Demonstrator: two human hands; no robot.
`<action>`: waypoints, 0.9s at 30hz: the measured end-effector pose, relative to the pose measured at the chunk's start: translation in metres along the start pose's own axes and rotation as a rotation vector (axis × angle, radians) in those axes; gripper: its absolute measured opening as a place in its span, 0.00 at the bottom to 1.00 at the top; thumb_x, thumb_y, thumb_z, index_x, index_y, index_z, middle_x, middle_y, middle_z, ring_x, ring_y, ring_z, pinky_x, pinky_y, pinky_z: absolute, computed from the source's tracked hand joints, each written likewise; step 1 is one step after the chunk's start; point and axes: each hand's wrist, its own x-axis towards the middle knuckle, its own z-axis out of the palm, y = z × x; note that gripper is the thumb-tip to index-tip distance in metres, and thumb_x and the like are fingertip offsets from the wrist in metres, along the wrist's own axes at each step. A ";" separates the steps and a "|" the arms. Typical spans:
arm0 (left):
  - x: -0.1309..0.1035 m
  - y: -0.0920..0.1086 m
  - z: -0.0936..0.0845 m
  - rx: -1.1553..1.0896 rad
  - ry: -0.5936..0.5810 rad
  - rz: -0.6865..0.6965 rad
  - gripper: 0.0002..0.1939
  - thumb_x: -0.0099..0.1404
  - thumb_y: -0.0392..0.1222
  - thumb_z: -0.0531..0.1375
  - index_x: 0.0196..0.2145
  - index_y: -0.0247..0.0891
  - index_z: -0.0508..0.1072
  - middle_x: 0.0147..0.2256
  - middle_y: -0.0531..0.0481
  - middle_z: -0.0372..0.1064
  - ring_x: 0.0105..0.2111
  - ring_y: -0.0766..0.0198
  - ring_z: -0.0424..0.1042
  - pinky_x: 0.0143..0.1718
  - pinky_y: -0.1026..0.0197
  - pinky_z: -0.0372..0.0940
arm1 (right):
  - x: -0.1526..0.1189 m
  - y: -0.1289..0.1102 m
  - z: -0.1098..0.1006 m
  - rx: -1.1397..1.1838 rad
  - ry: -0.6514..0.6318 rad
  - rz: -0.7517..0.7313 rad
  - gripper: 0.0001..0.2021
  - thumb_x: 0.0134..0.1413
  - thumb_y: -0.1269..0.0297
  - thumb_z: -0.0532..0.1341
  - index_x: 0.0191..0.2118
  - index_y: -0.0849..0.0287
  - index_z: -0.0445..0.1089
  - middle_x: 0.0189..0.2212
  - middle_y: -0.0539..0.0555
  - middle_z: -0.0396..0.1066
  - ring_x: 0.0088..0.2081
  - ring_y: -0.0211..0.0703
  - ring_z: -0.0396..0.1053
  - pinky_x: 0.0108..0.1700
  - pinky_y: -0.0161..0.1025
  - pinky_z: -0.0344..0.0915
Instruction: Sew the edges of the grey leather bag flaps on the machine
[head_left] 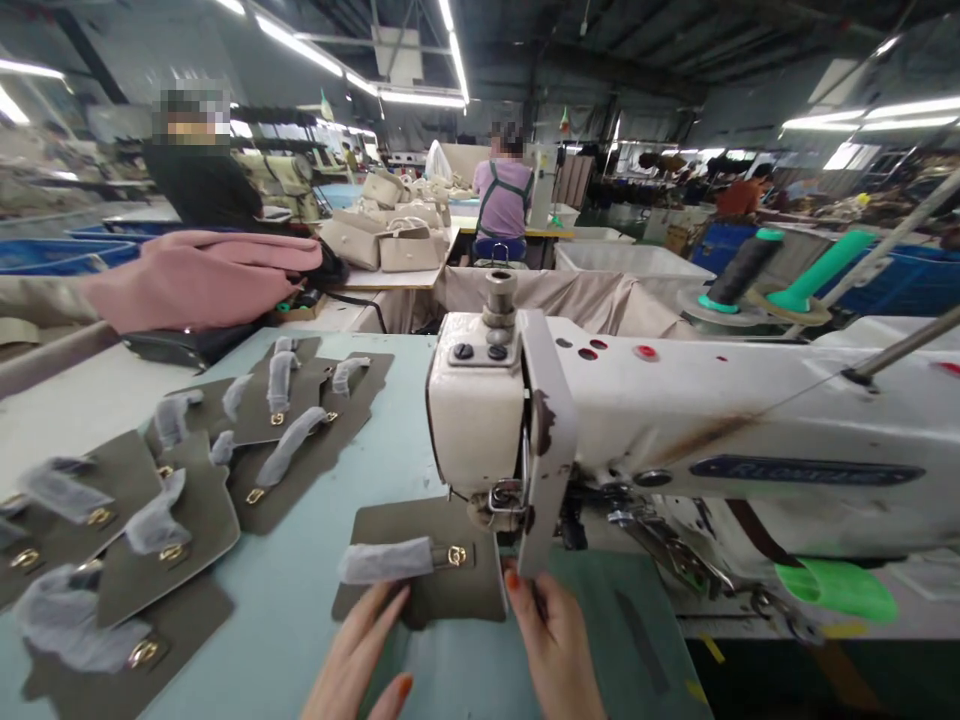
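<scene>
A grey-brown leather-like panel [480, 595] lies flat on the pale green table under the head of a white sewing machine [476, 410]. On it is a strap handle wrapped in white film [390, 561], joined to a gold buckle [457, 555]. My left hand [364, 650] rests at the panel's near edge below the handle, fingers stretched out and thumb apart, holding nothing. Beside the panel's right edge, below the machine's needle area, my right hand [551, 640] has its thumb and fingers drawn together. What lies between those fingertips is hidden.
Several similar panels with wrapped handles [169, 530] overlap on the left. Pink material [210, 270] sits behind them. Thread spools [742, 270] stand behind the machine at right. Beige bags [409, 245] and a seated person in purple [504, 200] are farther back.
</scene>
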 end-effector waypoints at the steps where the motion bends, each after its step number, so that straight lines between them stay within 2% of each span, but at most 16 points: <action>1: 0.012 -0.003 0.002 0.053 -0.047 0.031 0.31 0.66 0.42 0.52 0.65 0.47 0.46 0.65 0.39 0.46 0.63 0.43 0.50 0.58 0.41 0.56 | 0.002 -0.001 0.005 0.036 -0.020 0.023 0.20 0.57 0.49 0.58 0.24 0.60 0.69 0.20 0.50 0.64 0.24 0.38 0.63 0.28 0.30 0.60; 2: 0.029 -0.004 0.002 0.084 -0.102 0.087 0.35 0.66 0.45 0.52 0.66 0.46 0.41 0.67 0.38 0.38 0.64 0.41 0.45 0.59 0.39 0.53 | 0.004 0.000 0.011 0.093 -0.047 0.068 0.20 0.55 0.48 0.59 0.24 0.61 0.68 0.18 0.48 0.61 0.22 0.36 0.59 0.25 0.30 0.58; 4: 0.071 -0.002 -0.003 0.119 -0.159 0.178 0.38 0.66 0.52 0.53 0.67 0.44 0.38 0.67 0.39 0.33 0.65 0.40 0.39 0.61 0.36 0.47 | 0.003 0.007 0.022 0.270 -0.079 0.220 0.22 0.52 0.44 0.60 0.25 0.61 0.66 0.15 0.43 0.52 0.17 0.31 0.48 0.19 0.29 0.49; 6: 0.105 0.002 -0.012 0.131 -0.207 0.278 0.40 0.63 0.58 0.54 0.66 0.42 0.42 0.67 0.40 0.37 0.65 0.40 0.40 0.62 0.37 0.43 | 0.001 0.015 0.030 0.462 -0.090 0.381 0.24 0.49 0.40 0.60 0.28 0.60 0.65 0.14 0.40 0.47 0.15 0.29 0.39 0.15 0.28 0.42; 8: 0.124 0.006 -0.022 0.127 -0.270 0.343 0.40 0.62 0.58 0.56 0.65 0.43 0.48 0.65 0.42 0.46 0.64 0.42 0.46 0.63 0.42 0.45 | -0.001 0.018 0.034 0.575 -0.077 0.454 0.24 0.48 0.39 0.60 0.30 0.60 0.65 0.14 0.39 0.46 0.15 0.28 0.37 0.15 0.27 0.40; 11: 0.132 0.010 -0.037 0.115 -0.376 0.327 0.34 0.64 0.54 0.56 0.64 0.48 0.51 0.63 0.48 0.53 0.62 0.50 0.53 0.62 0.51 0.50 | 0.002 0.005 0.028 0.535 -0.083 0.378 0.21 0.52 0.43 0.60 0.30 0.60 0.67 0.15 0.42 0.51 0.16 0.30 0.44 0.17 0.27 0.48; 14: 0.132 0.015 -0.050 0.064 -0.476 0.235 0.30 0.66 0.52 0.54 0.64 0.52 0.51 0.63 0.53 0.53 0.61 0.54 0.56 0.62 0.53 0.52 | 0.010 -0.016 0.017 0.331 -0.150 0.163 0.17 0.54 0.50 0.60 0.28 0.61 0.70 0.21 0.49 0.64 0.24 0.37 0.59 0.28 0.32 0.60; 17: 0.132 0.023 -0.058 -0.008 -0.524 0.092 0.26 0.69 0.51 0.49 0.63 0.53 0.53 0.61 0.55 0.59 0.58 0.57 0.61 0.60 0.55 0.57 | 0.015 -0.026 0.013 0.205 -0.138 0.079 0.18 0.55 0.51 0.59 0.26 0.61 0.71 0.21 0.51 0.65 0.26 0.40 0.62 0.31 0.33 0.61; 19: 0.133 0.030 -0.060 0.030 -0.491 0.071 0.25 0.70 0.51 0.47 0.63 0.52 0.54 0.59 0.55 0.61 0.57 0.57 0.64 0.58 0.55 0.60 | 0.017 -0.025 0.014 0.190 -0.141 0.078 0.18 0.57 0.52 0.58 0.24 0.60 0.71 0.20 0.50 0.64 0.25 0.40 0.61 0.30 0.33 0.61; 24: 0.140 0.046 -0.055 0.463 -0.372 0.386 0.23 0.65 0.53 0.55 0.56 0.48 0.66 0.53 0.47 0.68 0.54 0.46 0.64 0.51 0.44 0.62 | 0.019 -0.020 0.008 0.307 -0.273 0.058 0.13 0.57 0.57 0.59 0.28 0.59 0.72 0.17 0.47 0.57 0.23 0.37 0.56 0.30 0.32 0.58; 27: 0.147 0.046 -0.052 0.595 -0.331 0.507 0.19 0.64 0.51 0.57 0.52 0.46 0.69 0.48 0.46 0.71 0.51 0.48 0.65 0.46 0.48 0.62 | 0.019 -0.014 0.001 0.416 -0.409 0.199 0.09 0.56 0.61 0.59 0.30 0.60 0.70 0.15 0.42 0.47 0.17 0.31 0.43 0.20 0.29 0.47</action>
